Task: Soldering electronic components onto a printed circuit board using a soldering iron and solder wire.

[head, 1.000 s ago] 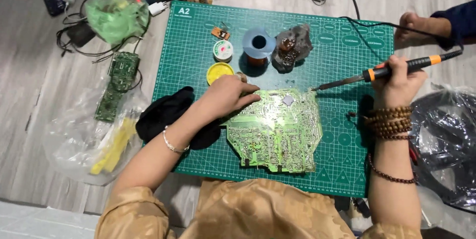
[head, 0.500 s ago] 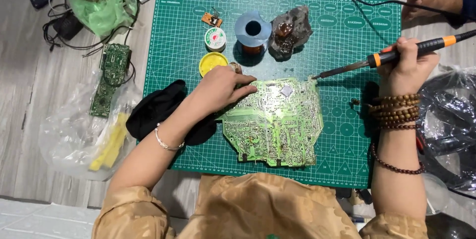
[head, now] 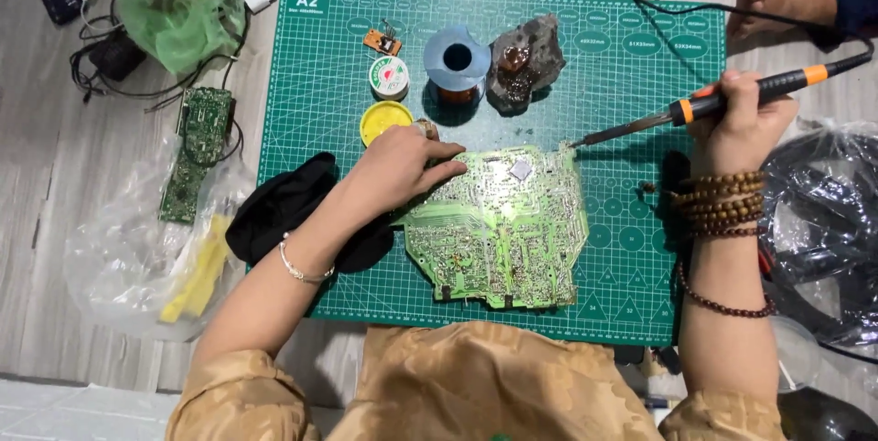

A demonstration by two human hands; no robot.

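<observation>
The green circuit board (head: 498,226) lay solder-side up on the green cutting mat (head: 631,66), pinned at its upper left edge by the flattened, close-set fingers of the left hand (head: 402,166). The right hand (head: 741,121) was wrapped around the orange-and-black soldering iron (head: 722,98), its tip just at the board's top right corner. Since 0.5 s earlier, little had changed. A yellow tin (head: 384,119) sat nearby.
</observation>
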